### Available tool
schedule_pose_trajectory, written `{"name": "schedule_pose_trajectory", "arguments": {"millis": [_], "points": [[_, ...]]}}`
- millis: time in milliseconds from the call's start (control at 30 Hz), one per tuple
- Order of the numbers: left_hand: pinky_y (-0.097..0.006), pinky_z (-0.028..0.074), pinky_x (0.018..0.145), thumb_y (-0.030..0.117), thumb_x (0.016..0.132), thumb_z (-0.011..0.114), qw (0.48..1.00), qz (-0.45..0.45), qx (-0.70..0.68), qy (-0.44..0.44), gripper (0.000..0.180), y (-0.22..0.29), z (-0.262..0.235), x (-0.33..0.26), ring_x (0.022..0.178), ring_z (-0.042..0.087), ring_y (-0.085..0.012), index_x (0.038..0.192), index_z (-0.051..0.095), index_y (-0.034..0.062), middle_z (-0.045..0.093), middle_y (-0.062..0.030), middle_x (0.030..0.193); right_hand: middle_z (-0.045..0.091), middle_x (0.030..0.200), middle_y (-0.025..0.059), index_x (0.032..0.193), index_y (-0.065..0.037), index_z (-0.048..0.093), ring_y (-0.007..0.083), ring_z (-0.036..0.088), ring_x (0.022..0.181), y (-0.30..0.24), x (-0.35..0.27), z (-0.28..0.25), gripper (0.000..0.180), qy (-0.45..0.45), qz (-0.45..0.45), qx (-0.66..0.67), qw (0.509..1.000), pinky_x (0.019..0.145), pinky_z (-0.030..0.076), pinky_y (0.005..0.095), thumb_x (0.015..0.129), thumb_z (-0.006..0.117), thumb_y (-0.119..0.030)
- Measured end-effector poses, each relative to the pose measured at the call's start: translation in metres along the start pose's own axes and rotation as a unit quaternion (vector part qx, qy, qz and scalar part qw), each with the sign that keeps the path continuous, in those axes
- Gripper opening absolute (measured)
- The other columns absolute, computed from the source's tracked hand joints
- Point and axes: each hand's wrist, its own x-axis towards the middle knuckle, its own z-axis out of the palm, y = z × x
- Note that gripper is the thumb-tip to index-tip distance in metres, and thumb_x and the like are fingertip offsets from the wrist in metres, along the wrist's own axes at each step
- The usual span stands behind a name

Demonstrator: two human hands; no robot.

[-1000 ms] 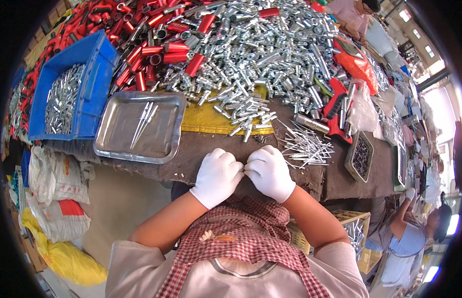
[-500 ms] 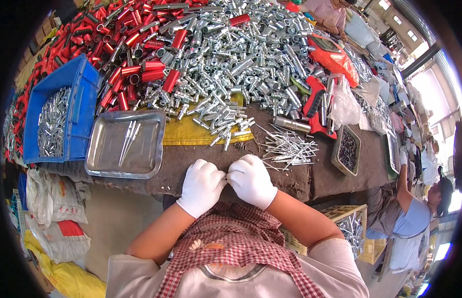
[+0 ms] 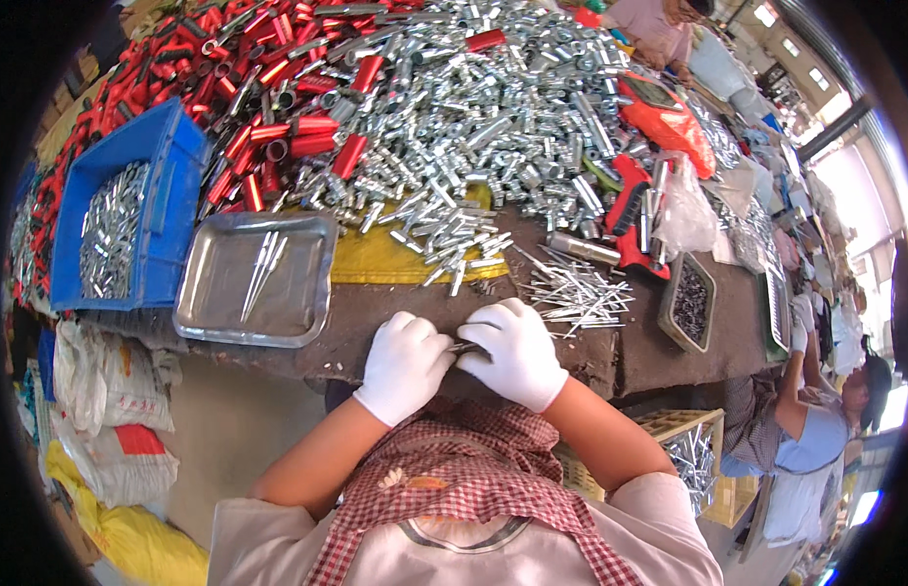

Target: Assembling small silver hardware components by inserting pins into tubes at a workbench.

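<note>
My left hand (image 3: 407, 367) and my right hand (image 3: 517, 355), both in white gloves, meet just in front of the bench's near edge. Their thumbs and fingers are pinched on a small dark metal part (image 3: 462, 347) that shows between the fingertips; most of it is hidden. Beyond my right hand lies a pile of thin silver rods (image 3: 577, 295). Left of my left hand, a metal tray (image 3: 307, 317) holds a few slim, pointed silver rods (image 3: 263, 273). Short silver cylinders (image 3: 454, 239) spill over a yellow cloth (image 3: 376, 262) ahead of my hands.
A blue bin (image 3: 170, 210) of small metal pieces stands at the left. Behind are heaps of red handles (image 3: 161, 83) and silver sockets (image 3: 512, 88). At right sit a small tray (image 3: 706, 337) of dark parts and a yellow crate (image 3: 732, 488). A co-worker (image 3: 815, 430) is at the far right.
My right hand's fingers have opened slightly, so more of the small metal part shows. The view has shifted a little. The co-worker's gloved hands have come up at the right.
</note>
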Motion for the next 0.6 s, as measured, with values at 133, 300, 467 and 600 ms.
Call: {"name": "schedule_pose_trajectory", "arguments": {"millis": [133,300,467,600], "points": [[-0.043,0.047,0.071,0.012,0.072,0.076,1.000,0.008,0.005,-0.011,0.010,0.000,0.001,0.005,0.081,0.056,-0.0300,0.081,0.071,0.0085,0.058,-0.0064,0.079,0.063,0.092,0.0000,0.084,-0.014,0.070,0.0240,0.059,0.087,0.004,-0.015,0.007,0.018,-0.029,-0.071,-0.032,0.997,0.077,0.048,0.0399,0.069,0.075,-0.020],[-0.044,0.047,0.072,0.013,0.073,0.076,1.000,0.005,0.006,-0.004,0.012,-0.001,0.002,0.002,0.082,0.057,-0.0305,0.082,0.071,0.0087,0.059,-0.0067,0.079,0.064,0.093,0.0018,0.085,-0.012,0.071,0.0249,0.060,0.089,-0.006,-0.009,-0.002,0.016,-0.051,-0.068,-0.085,0.993,0.079,0.048,0.0402,0.071,0.075,-0.020],[-0.044,0.047,0.074,0.018,0.075,0.075,1.000,-0.006,0.016,-0.017,0.011,-0.001,0.001,-0.003,0.084,0.057,-0.0297,0.082,0.071,0.0104,0.060,-0.0058,0.081,0.069,0.104,0.0115,0.095,-0.006,0.071,0.0326,0.065,0.096,0.050,-0.010,-0.052,0.018,0.085,0.094,-0.083,0.988,0.087,0.050,0.0432,0.077,0.071,-0.011],[-0.044,0.047,0.075,0.015,0.073,0.077,1.000,-0.004,0.001,-0.023,0.013,0.001,-0.003,0.000,0.082,0.057,-0.0307,0.083,0.071,0.0093,0.061,-0.0067,0.080,0.067,0.112,0.0164,0.119,-0.005,0.065,0.0369,0.062,0.107,0.139,-0.024,-0.083,0.038,0.037,0.206,-0.209,0.955,0.094,0.050,0.0452,0.082,0.067,-0.008]]}}
